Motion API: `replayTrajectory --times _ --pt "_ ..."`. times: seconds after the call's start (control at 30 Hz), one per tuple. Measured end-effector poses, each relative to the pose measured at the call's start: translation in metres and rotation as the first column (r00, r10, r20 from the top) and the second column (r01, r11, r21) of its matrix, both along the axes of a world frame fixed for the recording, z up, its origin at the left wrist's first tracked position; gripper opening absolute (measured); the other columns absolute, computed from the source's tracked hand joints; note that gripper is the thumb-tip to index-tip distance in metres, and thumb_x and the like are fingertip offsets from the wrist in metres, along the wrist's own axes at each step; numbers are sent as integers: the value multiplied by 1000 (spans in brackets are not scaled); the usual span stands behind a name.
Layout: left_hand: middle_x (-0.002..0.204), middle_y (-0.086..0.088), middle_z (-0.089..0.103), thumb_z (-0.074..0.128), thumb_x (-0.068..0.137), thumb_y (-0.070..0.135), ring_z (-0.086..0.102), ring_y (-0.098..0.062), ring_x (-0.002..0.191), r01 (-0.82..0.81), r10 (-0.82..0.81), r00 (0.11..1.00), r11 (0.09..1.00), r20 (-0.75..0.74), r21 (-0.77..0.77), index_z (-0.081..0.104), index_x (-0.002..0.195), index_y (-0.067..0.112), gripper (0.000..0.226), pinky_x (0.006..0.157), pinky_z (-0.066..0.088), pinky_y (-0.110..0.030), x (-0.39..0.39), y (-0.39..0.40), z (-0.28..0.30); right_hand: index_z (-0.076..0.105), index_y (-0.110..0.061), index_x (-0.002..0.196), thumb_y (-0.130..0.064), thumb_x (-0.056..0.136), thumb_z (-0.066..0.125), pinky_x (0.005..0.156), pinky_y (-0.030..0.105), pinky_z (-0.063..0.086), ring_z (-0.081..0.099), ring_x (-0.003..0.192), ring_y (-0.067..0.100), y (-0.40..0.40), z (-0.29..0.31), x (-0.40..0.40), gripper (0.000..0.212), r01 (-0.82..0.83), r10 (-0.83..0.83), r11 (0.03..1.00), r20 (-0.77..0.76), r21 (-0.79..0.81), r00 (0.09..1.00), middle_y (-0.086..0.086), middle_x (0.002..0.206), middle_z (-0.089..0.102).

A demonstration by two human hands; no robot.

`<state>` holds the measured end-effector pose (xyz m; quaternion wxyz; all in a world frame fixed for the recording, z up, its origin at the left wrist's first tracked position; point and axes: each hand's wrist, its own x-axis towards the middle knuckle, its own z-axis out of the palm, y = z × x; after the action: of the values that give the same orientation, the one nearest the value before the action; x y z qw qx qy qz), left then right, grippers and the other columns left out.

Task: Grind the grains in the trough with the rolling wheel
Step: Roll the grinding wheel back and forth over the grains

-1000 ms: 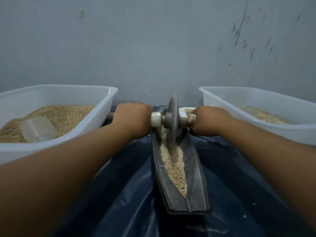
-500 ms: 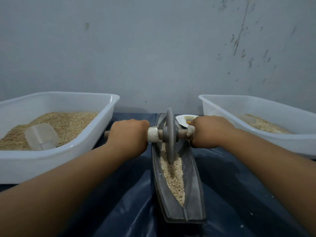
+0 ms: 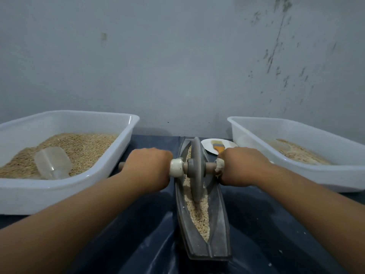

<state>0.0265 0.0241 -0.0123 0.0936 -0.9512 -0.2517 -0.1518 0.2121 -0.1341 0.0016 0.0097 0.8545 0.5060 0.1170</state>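
Observation:
A long grey boat-shaped trough [image 3: 220, 230] lies lengthwise in front of me on a dark blue sheet, with pale grains [image 3: 200, 216] along its groove. A grey stone wheel [image 3: 195, 171] stands upright in the groove, about midway along the trough. A wooden axle runs through the wheel. My left hand [image 3: 148, 167] grips the axle's left end, and my right hand [image 3: 239, 165] grips the right end. Both fists are curled over the handle beside white wrapped collars.
A white plastic tub [image 3: 65, 186] with whole grains and a clear scoop [image 3: 52, 163] stands at the left. Another white tub [image 3: 324, 175] holding grains stands at the right. A small white plate [image 3: 217, 144] with an orange brush lies behind the trough. A grey wall is close behind.
The wheel has rolled toward me along the trough, from its far end to about the middle. Both hands came back with it, still gripping the axle.

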Motion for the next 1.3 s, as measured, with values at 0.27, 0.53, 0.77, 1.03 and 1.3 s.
replayTrajectory --times 0.27,0.53,0.77,1.03,1.3 --pt "74 7 48 66 81 37 53 -17 72 -46 46 999 997 6 55 54 96 29 20 64 38 -33 23 3 12 53 -33 83 -39 76 56 67 29 38 49 79 23 20 -5 9 10 94 -96 993 23 66 995 -10 74 45" --pt "77 6 50 62 83 30 55 -17 73 22 -15 999 992 -50 124 54 96 27 15 65 42 -33 -4 -28 22 47 -30 71 -36 73 61 52 27 37 53 67 10 -21 -7 -21 15 119 -118 993 -138 -2 983 -10 73 55" --pt "72 9 45 60 85 28 53 -15 72 57 -50 991 996 -121 62 40 87 31 20 66 41 -30 -49 -57 32 54 -32 73 -35 69 67 53 26 39 58 67 10 -62 25 -54 15 -17 -27 989 -302 -144 953 -8 74 62" --pt "65 10 39 60 83 31 47 -12 64 -42 43 999 999 -19 27 37 81 32 23 60 34 -29 -48 -52 14 47 -32 69 -37 76 60 51 26 34 52 63 7 -45 19 -51 16 30 -40 992 -83 -123 996 -10 71 57" --pt "68 10 44 58 83 32 51 -12 67 -37 35 999 998 -29 -58 41 83 32 17 62 37 -28 -36 -40 11 42 -30 67 -36 78 60 52 27 32 48 61 9 -35 23 -54 22 53 -54 997 -29 -55 998 -9 68 53"
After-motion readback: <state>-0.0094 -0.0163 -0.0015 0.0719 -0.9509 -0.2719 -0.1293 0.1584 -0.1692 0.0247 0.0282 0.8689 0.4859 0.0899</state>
